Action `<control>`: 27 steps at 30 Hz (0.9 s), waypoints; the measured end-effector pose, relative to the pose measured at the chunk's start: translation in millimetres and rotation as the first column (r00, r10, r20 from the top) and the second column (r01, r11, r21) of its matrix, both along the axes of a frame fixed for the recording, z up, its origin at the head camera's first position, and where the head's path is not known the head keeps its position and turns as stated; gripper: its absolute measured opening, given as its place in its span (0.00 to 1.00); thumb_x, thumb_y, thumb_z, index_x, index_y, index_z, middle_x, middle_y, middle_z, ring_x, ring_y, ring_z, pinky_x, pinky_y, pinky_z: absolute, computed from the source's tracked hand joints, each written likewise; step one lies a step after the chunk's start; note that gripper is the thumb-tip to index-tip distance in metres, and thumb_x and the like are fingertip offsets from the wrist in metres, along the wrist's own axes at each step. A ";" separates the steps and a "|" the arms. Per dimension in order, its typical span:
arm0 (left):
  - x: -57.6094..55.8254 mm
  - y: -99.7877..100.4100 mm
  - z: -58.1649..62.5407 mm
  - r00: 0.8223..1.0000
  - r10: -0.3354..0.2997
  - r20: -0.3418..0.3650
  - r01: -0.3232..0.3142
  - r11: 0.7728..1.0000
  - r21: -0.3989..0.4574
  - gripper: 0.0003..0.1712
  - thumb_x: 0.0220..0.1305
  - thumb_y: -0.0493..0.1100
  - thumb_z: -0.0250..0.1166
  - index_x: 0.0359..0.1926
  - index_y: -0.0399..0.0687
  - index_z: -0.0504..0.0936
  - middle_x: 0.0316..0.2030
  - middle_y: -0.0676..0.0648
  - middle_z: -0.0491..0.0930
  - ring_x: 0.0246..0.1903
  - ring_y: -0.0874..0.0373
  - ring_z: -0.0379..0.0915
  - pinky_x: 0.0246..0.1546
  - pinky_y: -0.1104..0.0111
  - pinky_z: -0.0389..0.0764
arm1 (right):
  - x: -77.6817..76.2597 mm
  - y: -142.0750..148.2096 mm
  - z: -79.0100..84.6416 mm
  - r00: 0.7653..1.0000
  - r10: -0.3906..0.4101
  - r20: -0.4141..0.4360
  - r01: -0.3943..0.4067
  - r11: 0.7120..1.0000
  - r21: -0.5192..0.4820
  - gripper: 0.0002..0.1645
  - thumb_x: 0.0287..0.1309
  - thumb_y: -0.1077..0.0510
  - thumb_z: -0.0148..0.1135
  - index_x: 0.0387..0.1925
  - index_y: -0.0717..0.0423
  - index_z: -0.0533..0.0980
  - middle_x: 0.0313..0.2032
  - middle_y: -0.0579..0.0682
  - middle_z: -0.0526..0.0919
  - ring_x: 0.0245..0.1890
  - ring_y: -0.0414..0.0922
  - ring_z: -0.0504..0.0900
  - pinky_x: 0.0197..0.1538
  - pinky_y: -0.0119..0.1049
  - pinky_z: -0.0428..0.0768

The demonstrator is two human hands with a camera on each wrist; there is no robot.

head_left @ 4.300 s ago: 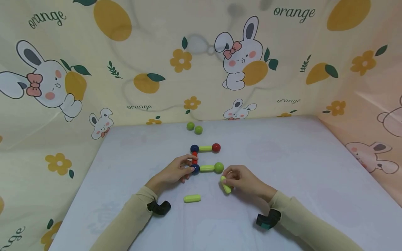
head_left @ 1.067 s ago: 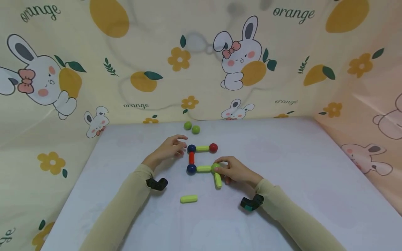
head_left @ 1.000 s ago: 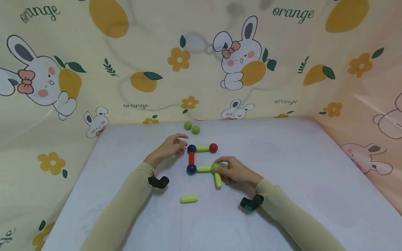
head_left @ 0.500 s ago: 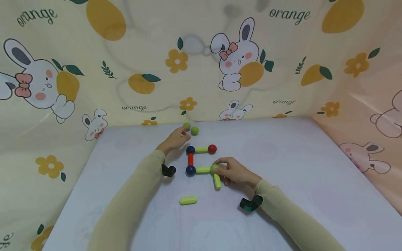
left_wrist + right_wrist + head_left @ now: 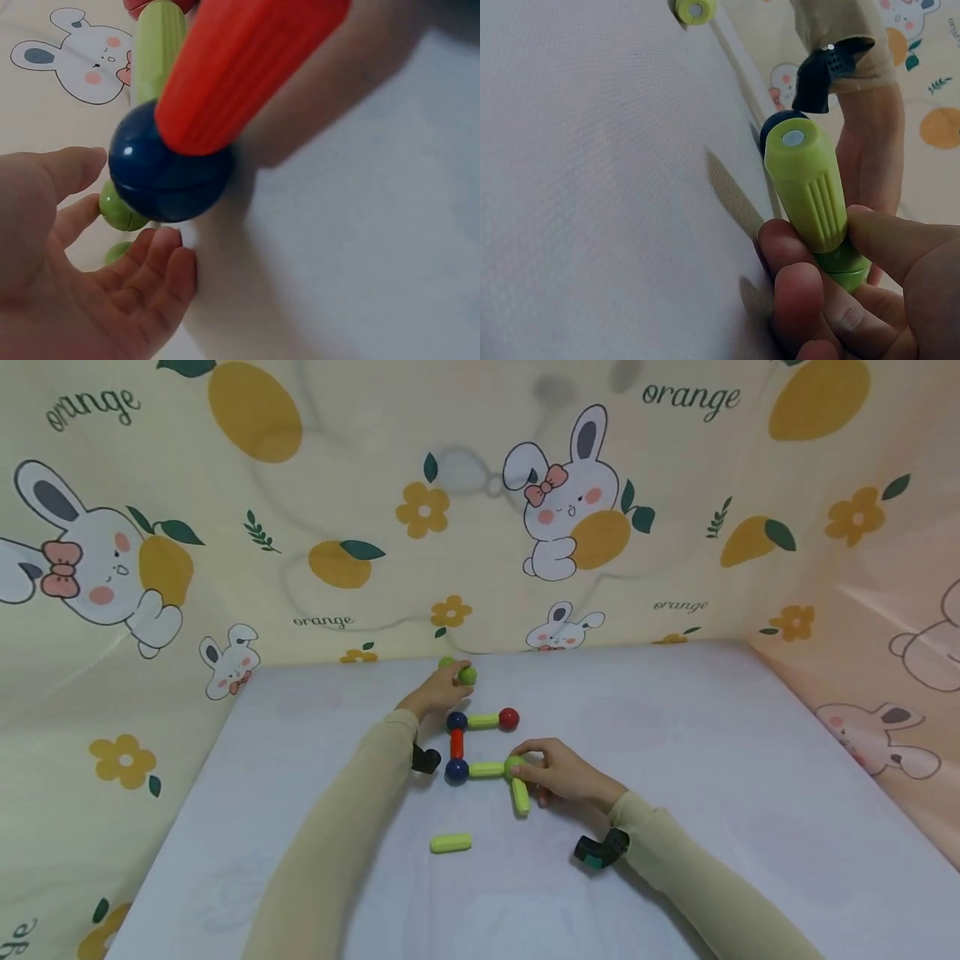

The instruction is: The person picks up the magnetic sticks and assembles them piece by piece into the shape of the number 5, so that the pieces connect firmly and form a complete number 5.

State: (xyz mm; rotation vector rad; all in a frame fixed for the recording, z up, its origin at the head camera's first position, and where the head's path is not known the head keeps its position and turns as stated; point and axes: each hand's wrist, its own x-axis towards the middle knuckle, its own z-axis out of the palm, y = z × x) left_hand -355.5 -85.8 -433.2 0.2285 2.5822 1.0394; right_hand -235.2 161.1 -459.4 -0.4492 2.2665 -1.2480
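My left hand (image 5: pixel 442 687) reaches to the back of the table, its fingers around a loose green ball (image 5: pixel 468 676). In the left wrist view the index fingertip meets that ball, while the thumb stands apart from it. Another green ball (image 5: pixel 446 662) lies just behind, partly hidden by the hand. My right hand (image 5: pixel 566 771) pinches the green ball (image 5: pixel 514 767) at the near right corner of a ball-and-rod figure. A yellow-green rod (image 5: pixel 810 191) sticks out from this ball toward me.
Blue balls (image 5: pixel 457 771) joined by a red rod (image 5: pixel 457 744) form the figure's left side. A yellow-green rod (image 5: pixel 483 721) leads to a red ball (image 5: pixel 508 719). One loose yellow-green rod (image 5: pixel 451 843) lies nearer me. A printed cloth (image 5: pixel 337 485) hangs behind the table.
My left hand has left the blue balls and gone back to the loose green balls. My right hand's rod has joined the corner green ball, which that hand now pinches.
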 end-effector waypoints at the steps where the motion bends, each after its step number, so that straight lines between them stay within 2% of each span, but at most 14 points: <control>1: 0.3 0.2 -0.5 1.000 0.003 -0.006 -0.003 1.000 -0.006 0.33 0.75 0.47 0.56 0.77 0.53 0.60 0.71 0.39 0.67 0.67 0.45 0.66 0.71 0.52 0.69 | -0.1 -0.2 0.3 1.000 -0.002 0.002 0.002 1.000 -0.003 0.27 0.71 0.47 0.60 0.63 0.57 0.73 0.14 0.45 0.76 0.13 0.39 0.74 0.20 0.28 0.68; 6: 4.5 -1.1 -1.6 0.997 -0.010 -0.071 0.007 0.999 -0.045 0.24 0.71 0.41 0.59 0.66 0.45 0.74 0.65 0.38 0.73 0.61 0.46 0.70 0.69 0.53 0.71 | -0.1 0.3 1.5 1.000 -0.005 0.002 0.005 1.000 -0.009 0.26 0.70 0.46 0.60 0.63 0.56 0.74 0.14 0.45 0.76 0.13 0.39 0.74 0.19 0.29 0.67; 12: 7.7 -8.3 -8.7 0.995 0.011 -0.097 -0.017 0.998 -0.058 0.23 0.71 0.40 0.60 0.65 0.45 0.74 0.67 0.40 0.72 0.64 0.46 0.69 0.70 0.53 0.70 | 2.1 0.1 2.5 1.000 -0.004 0.014 0.004 1.000 -0.005 0.27 0.70 0.46 0.60 0.64 0.56 0.73 0.14 0.44 0.76 0.13 0.39 0.73 0.20 0.29 0.66; 17: 13.0 -16.5 -9.3 0.994 0.023 -0.104 -0.024 1.000 -0.010 0.24 0.71 0.41 0.60 0.66 0.46 0.73 0.64 0.39 0.73 0.63 0.44 0.70 0.69 0.51 0.71 | 2.9 1.4 1.3 1.000 -0.006 0.004 0.006 1.000 -0.003 0.27 0.70 0.46 0.61 0.63 0.55 0.74 0.14 0.45 0.76 0.13 0.40 0.73 0.19 0.29 0.66; 20: 18.0 -21.9 -7.4 0.991 0.022 -0.134 -0.020 1.000 0.015 0.25 0.70 0.41 0.60 0.67 0.46 0.73 0.62 0.39 0.74 0.60 0.44 0.71 0.66 0.52 0.73 | 3.0 1.8 0.7 1.000 0.000 0.006 0.000 1.000 -0.007 0.27 0.70 0.46 0.60 0.63 0.56 0.74 0.14 0.45 0.76 0.13 0.40 0.73 0.19 0.29 0.66; 23: 24.4 -25.3 -4.3 0.980 0.037 -0.193 -0.023 0.997 0.073 0.25 0.72 0.42 0.59 0.68 0.44 0.72 0.60 0.39 0.75 0.56 0.45 0.72 0.61 0.54 0.76 | 2.9 1.0 1.5 1.000 -0.001 0.006 0.001 1.000 -0.013 0.27 0.70 0.46 0.61 0.63 0.56 0.74 0.14 0.45 0.76 0.13 0.40 0.73 0.19 0.29 0.67; 27: 37.6 -24.7 2.1 0.956 0.084 -0.280 -0.033 0.982 0.184 0.25 0.73 0.43 0.59 0.68 0.42 0.72 0.59 0.38 0.77 0.51 0.46 0.74 0.52 0.59 0.78 | 2.9 1.4 1.8 1.000 -0.008 0.004 0.008 1.000 -0.015 0.27 0.70 0.46 0.61 0.63 0.55 0.74 0.14 0.45 0.76 0.13 0.40 0.73 0.19 0.29 0.67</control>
